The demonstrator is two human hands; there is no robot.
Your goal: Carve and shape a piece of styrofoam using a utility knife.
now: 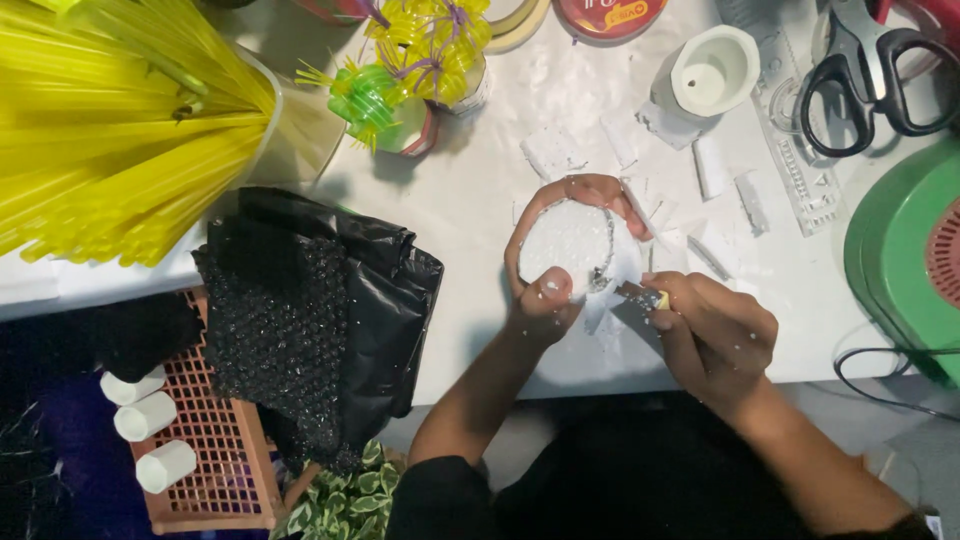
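My left hand (548,290) curls around a round white foam piece (565,245) on the white table (470,200), thumb at its near edge and fingers arching over its far rim. My right hand (715,335) grips a small cutter (640,294), whose blade touches the foam's right side. Several cut foam scraps (715,165) and crumbs lie beyond and to the right of the hands.
A bundle of yellow straws (110,120) stands in a clear container at far left. Black bag (330,300), orange basket (215,450) with white tubes, green and yellow straw ornaments (400,70), white cup (710,75), ruler (795,150), black scissors (870,75), green device (900,260).
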